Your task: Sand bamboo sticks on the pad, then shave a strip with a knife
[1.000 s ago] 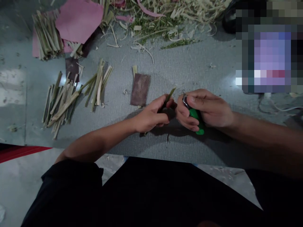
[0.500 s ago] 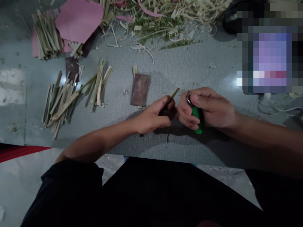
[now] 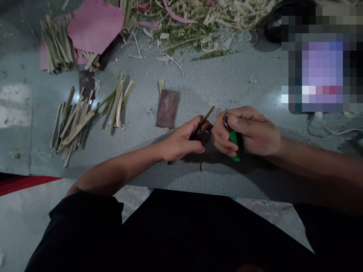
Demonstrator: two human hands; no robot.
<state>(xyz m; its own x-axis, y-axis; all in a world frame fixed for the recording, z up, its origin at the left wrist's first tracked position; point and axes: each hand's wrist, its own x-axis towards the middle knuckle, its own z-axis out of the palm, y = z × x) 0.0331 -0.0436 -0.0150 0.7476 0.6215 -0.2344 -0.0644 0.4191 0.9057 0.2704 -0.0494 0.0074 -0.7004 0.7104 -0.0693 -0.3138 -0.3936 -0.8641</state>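
Note:
My left hand (image 3: 184, 139) is closed around a thin green-brown plant strip (image 3: 208, 114), whose tip points up and to the right. Close by on the right, my right hand (image 3: 245, 130) grips a small green-handled tool (image 3: 234, 139) with a rounded metal part near the thumb. The fingers hide most of this tool, so its exact kind does not show. A brown rectangular piece that looks like sandpaper (image 3: 168, 108) lies beyond my left hand, over a pale strip (image 3: 161, 85).
Loose cut strips (image 3: 76, 121) lie on the grey table (image 3: 141, 162) at left. Behind them are a bundle of strips (image 3: 56, 45) and pink paper (image 3: 96, 24). Curled shavings (image 3: 232, 15) cover the back. A black round object (image 3: 279, 22) and a pixelated block stand at back right.
Both hands keep nearly the same place and grip. My right hand and its green-handled tool have shifted very slightly left. The rest of the view has moved only a little.

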